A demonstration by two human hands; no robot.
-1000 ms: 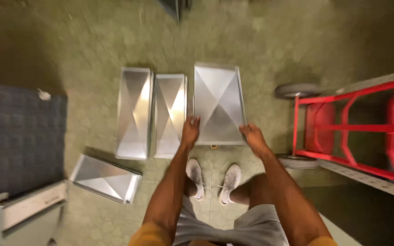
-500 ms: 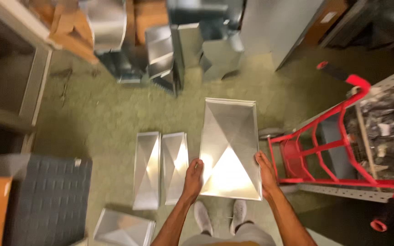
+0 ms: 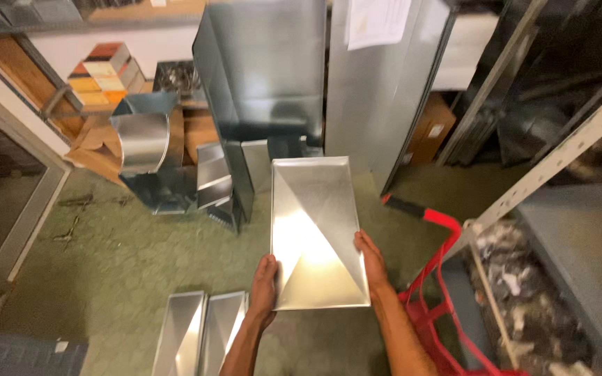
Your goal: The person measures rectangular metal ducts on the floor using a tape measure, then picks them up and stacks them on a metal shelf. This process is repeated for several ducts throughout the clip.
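While both palms clamp its long edges, metal tray [image 3: 311, 230] held up, left hand [image 3: 265, 284], right hand [image 3: 371, 259], fingers hidden beneath

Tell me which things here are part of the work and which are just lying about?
In use: metal panel, held by left hand and right hand.
Lying about: two panels on the floor, red hand truck, curved duct piece, cardboard box.

Floor pans [image 3: 200, 338] cut by bottom edge; fingers [image 3: 270, 268] partly under pan.
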